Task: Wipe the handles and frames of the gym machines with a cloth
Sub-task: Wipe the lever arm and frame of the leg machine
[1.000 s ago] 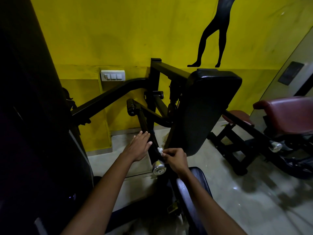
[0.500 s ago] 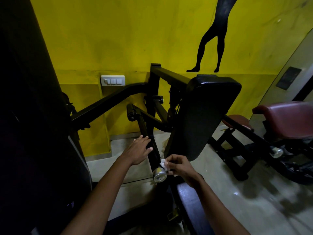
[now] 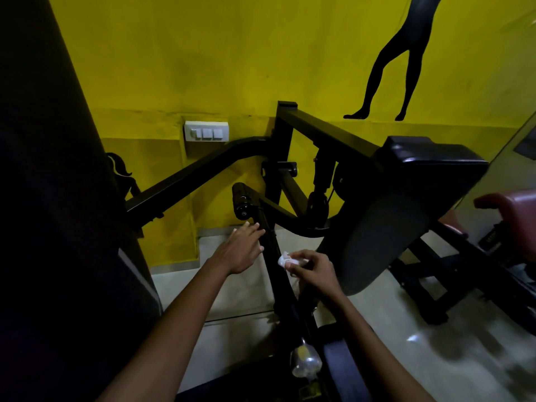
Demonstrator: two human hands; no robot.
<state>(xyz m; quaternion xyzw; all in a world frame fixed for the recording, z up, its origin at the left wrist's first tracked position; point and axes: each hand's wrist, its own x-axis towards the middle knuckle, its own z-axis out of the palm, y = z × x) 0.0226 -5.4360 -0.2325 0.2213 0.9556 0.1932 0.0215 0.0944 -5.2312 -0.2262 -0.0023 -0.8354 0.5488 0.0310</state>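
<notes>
right hand (image 3: 314,272) moved up black bar (image 3: 278,274) from chrome end cap (image 3: 306,361) | pinching white cloth (image 3: 285,260) against bar | left hand (image 3: 245,248) flat, fingers straight, touching bar's left side

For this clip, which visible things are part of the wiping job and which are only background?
In the job:
- white cloth, pinched in the right hand
- black machine arm, with the cloth against it
- left hand, fingers straight, by the arm
- black back pad of the same machine

Background:
- wall switch plate
- silhouette decal
- maroon-padded bench
</notes>
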